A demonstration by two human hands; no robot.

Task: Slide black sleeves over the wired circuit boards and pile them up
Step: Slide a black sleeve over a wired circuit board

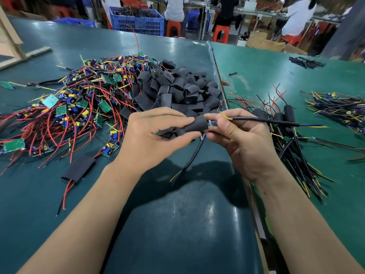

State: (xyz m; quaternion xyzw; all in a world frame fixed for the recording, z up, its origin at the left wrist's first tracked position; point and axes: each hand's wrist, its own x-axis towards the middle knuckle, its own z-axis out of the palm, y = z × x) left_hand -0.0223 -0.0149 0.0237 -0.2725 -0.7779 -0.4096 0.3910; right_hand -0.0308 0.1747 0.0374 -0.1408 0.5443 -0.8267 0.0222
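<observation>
My left hand [156, 135] pinches a black sleeve [197, 124] between thumb and fingers above the table. My right hand [239, 141] pinches the wired circuit board [211, 123], whose end shows at the sleeve's right mouth, along with its black cable [262, 120]. A second black cable [193, 153] hangs down under the sleeve. Behind my hands lies a heap of empty black sleeves [177, 89]. A tangle of bare boards with red wires [79, 103] covers the left. Sleeved boards [284, 117] lie piled at the right.
One flat sleeve with red wires [79, 168] lies at front left. More wired parts [339, 109] sit far right, on the lighter green mat [276, 72]. A blue crate [138, 20], orange stools and seated people are beyond the table's far edge.
</observation>
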